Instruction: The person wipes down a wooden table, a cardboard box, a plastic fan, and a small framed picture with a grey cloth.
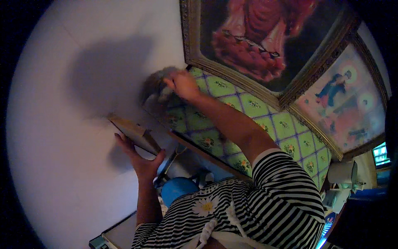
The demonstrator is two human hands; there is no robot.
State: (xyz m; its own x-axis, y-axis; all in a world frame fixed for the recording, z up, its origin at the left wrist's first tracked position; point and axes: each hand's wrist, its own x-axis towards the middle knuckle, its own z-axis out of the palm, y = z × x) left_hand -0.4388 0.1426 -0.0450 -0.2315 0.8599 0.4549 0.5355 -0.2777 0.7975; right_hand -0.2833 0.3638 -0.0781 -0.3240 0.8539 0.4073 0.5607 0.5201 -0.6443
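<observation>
My left hand [143,161] grips a flat, brown, box-like thing [134,132] by its lower side, thumb at one end and fingers at the other. It is held tilted beside the white wall; whether it is a frame or a box I cannot tell. Farther off, my right hand [181,84] is closed on a grey fluffy duster [155,85], blurred by motion. This hand is over the far left corner of a table covered with a green, flower-patterned tablecloth [253,103].
A large gilt-framed picture [253,37] stands along the table's far side, with a second framed picture [342,103] to its right. Below the table's near edge is a round blue thing [179,190]. White containers [343,172] stand at the right.
</observation>
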